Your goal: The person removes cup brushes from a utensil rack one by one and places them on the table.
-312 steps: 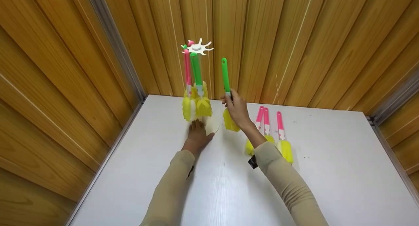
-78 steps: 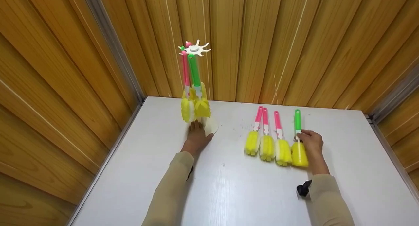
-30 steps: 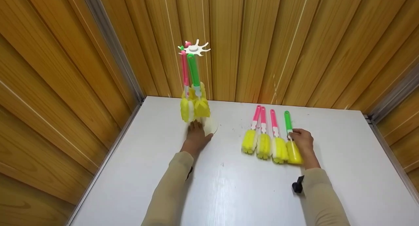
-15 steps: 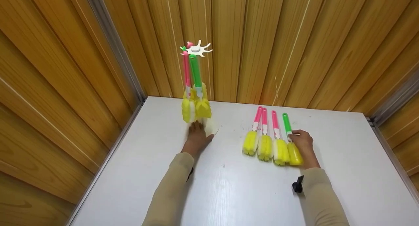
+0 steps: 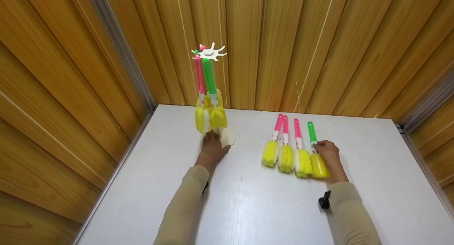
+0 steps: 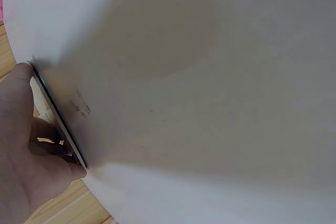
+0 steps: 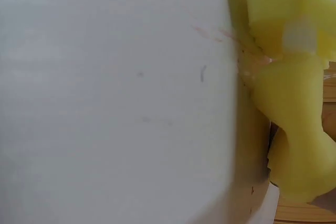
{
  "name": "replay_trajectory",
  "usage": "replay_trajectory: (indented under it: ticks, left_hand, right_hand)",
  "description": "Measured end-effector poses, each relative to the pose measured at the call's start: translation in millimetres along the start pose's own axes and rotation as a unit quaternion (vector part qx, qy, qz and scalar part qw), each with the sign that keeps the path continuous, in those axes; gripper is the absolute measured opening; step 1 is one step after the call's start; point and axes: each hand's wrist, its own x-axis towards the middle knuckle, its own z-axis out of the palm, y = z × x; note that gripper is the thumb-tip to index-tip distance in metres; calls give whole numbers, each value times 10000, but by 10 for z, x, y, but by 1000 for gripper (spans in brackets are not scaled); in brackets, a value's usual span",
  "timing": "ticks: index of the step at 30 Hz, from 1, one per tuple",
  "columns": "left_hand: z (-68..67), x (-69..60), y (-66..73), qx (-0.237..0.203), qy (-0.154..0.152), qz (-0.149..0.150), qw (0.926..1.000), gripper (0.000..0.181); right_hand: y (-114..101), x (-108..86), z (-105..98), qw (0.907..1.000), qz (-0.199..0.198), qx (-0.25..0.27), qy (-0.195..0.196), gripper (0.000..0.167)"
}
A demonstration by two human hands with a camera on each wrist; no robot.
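A white stand (image 5: 208,53) at the left rear carries several pink and green brushes with yellow sponge heads. My left hand (image 5: 211,151) is at its round base (image 5: 228,137), and the left wrist view shows my thumb and a finger gripping opposite ends of the base edge (image 6: 59,119). My right hand (image 5: 328,152) pinches the neck of a green-handled brush (image 5: 311,131) lying on the table. That brush touches or nearly touches a row of three pink-handled brushes (image 5: 298,133). Yellow sponge (image 7: 291,93) fills the right side of the right wrist view; my right fingers are hidden there.
The white table (image 5: 241,202) meets wood-grain panels (image 5: 244,50) at the back and both sides. Metal posts (image 5: 122,46) stand in the corners. A black device (image 5: 324,200) is at my right cuff.
Ten seconds ago my right hand held the green brush upright near the stand. It then lay at the row's right end and has slid left against it. My left hand stays at the base.
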Motion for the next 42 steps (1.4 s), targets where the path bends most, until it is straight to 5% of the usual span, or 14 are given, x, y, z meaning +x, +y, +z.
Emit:
replay_trajectory:
  ticks: [10,21,26,29,37,42]
  left_hand:
    - [21,-49,-28,-22,70,-6,10000,91]
    - [47,-71,-58,-326,-19,-28,9995,89]
    - [-13,-76,-70,-334,6,2,9994,88]
    - [-104,-120,-72,-277,-6,8,9996,81]
    - [-360,-326,-84,-303,197,561,9978,57]
    - [-524,-501,-146,-206,529,686,9960,36]
  right_hand:
    - [-361,-198,15,9821,-798,-1663,384,57]
    - [-727,-562,465,9752,-1757,-1114,756,47]
    - [-969,-755,767,9725,-2074,-936,503,44]
    - [-1087,-812,948,9694,-2286,-856,272,42]
    - [-1254,-831,1458,9337,-3478,-751,409,31]
    - [-1455,-725,1817,9395,-3292,-947,1,36]
